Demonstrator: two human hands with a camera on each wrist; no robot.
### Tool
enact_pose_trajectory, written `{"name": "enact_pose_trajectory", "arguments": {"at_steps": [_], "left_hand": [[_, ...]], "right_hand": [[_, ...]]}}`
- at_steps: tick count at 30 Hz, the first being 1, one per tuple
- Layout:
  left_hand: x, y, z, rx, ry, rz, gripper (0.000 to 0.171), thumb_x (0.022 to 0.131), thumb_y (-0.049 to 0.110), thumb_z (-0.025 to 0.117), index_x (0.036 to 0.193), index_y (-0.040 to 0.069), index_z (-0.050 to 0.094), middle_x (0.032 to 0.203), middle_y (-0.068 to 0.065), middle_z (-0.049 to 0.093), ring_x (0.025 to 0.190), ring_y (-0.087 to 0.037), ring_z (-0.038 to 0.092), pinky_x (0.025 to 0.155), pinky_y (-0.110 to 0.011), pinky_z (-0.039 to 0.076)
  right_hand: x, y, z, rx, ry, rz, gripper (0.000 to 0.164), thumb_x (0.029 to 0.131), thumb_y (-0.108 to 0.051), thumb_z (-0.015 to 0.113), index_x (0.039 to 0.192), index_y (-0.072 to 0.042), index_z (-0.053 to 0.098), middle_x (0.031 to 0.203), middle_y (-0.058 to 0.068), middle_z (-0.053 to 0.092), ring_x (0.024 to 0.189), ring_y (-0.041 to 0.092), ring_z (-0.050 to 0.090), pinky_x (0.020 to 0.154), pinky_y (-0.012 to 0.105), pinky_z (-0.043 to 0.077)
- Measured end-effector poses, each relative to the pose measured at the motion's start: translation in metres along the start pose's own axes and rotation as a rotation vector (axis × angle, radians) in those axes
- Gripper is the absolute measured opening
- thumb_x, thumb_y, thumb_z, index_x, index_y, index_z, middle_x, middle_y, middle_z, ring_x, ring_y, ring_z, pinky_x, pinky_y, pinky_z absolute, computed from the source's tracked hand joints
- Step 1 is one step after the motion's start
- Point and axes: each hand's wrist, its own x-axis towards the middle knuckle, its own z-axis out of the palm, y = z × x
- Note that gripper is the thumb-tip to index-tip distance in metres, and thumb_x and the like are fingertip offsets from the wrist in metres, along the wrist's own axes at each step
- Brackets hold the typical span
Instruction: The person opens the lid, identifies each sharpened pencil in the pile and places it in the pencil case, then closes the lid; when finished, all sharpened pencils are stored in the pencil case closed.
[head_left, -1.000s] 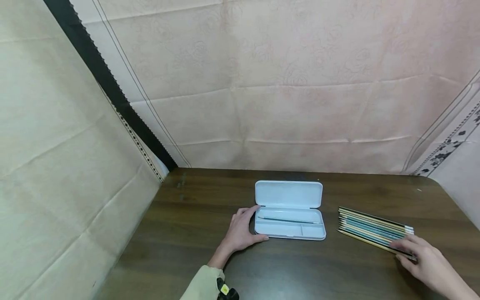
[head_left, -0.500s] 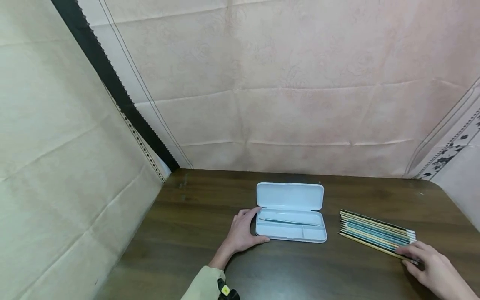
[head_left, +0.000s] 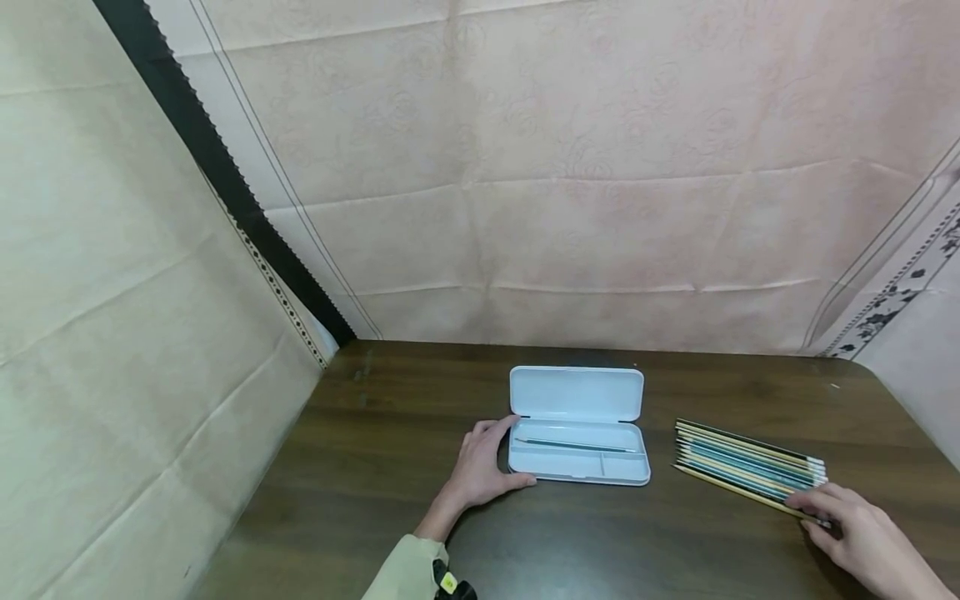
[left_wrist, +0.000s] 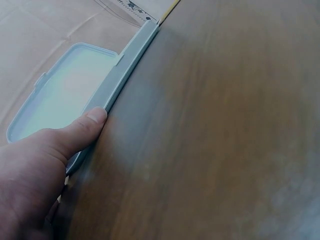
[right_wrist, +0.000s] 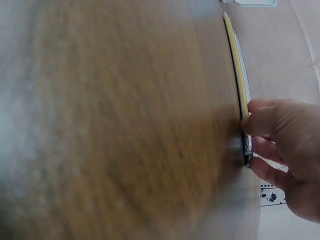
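A light blue pencil case [head_left: 555, 465] lies with its lid raised toward the back. One teal pencil [head_left: 577, 445] is inside, in the rear long compartment. My left hand [head_left: 480, 467] grips the case's left end, thumb on the front edge and forefinger at the back corner; the left wrist view shows the thumb [left_wrist: 82, 130] against the front wall. To the right lies a row of pencils [head_left: 750, 458], black, yellow and teal, points toward the case. My right hand [head_left: 862, 533] pinches the eraser end of the nearest yellow pencil [right_wrist: 238, 70].
Everything rests on a dark brown wooden table [head_left: 390, 467]. Pale cloth [head_left: 600, 192] hangs behind the table's back edge and also along its left side. Patterned border cloth [head_left: 885, 312] shows at the right. A strip of bare wood separates case and pencils.
The right hand has drawn back slightly to the right along the pencil ends. The left hand and the case stay put; the whole head view shifts a little.
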Motion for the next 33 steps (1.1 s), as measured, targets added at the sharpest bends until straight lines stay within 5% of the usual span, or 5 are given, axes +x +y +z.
{"name": "enact_pose_trajectory", "arguments": {"at_steps": [12,17,23,30,33], "left_hand": [[0.0005,0.0002,-0.0003,0.000,-0.004,0.002,0.092,0.075,0.052,0.085,0.151,0.019,0.043,0.142,-0.004,0.052,0.128,-0.027,0.041,0.098,-0.052,0.036],[-0.0001,0.0011,-0.0012,-0.006,-0.002,0.003,0.092,0.075,0.052,0.085,0.150,0.019,0.044,0.142,-0.004,0.052,0.128,-0.027,0.041,0.098,-0.052,0.036],[-0.0006,0.0009,-0.0012,-0.009,-0.001,0.000,0.092,0.075,0.052,0.085,0.150,0.020,0.044,0.142,-0.004,0.052,0.128,-0.027,0.041,0.098,-0.052,0.037],[-0.0007,0.0005,-0.0007,-0.003,-0.006,-0.004,0.092,0.075,0.053,0.085,0.150,0.020,0.044,0.142,-0.005,0.052,0.127,-0.027,0.041,0.097,-0.052,0.037],[-0.0007,0.0015,-0.0017,-0.007,0.004,0.014,0.091,0.075,0.053,0.085,0.149,0.019,0.045,0.140,-0.005,0.053,0.126,-0.028,0.042,0.096,-0.052,0.038]], "right_hand": [[0.0062,0.0041,-0.0009,0.017,-0.007,-0.170,0.021,0.081,-0.003,0.061,0.092,-0.018,0.071,0.084,-0.022,0.046,0.071,-0.003,0.043,0.060,0.016,0.032],[0.0073,0.0042,-0.0002,0.026,-0.003,-0.195,0.026,0.077,0.000,0.059,0.092,-0.018,0.071,0.084,-0.021,0.049,0.071,-0.001,0.044,0.060,0.015,0.033],[0.0083,0.0045,0.0015,0.047,0.016,-0.223,0.031,0.096,-0.023,0.040,0.091,-0.016,0.070,0.084,-0.021,0.049,0.071,-0.002,0.044,0.059,0.015,0.033],[0.0061,0.0028,-0.0006,0.058,-0.009,-0.191,0.028,0.073,0.005,0.061,0.091,-0.016,0.070,0.084,-0.020,0.047,0.071,-0.003,0.042,0.059,0.015,0.032],[0.0064,0.0017,-0.0013,0.074,-0.018,-0.178,0.014,0.086,-0.005,0.063,0.093,-0.015,0.071,0.084,-0.020,0.047,0.071,-0.004,0.042,0.058,0.014,0.031]]}}
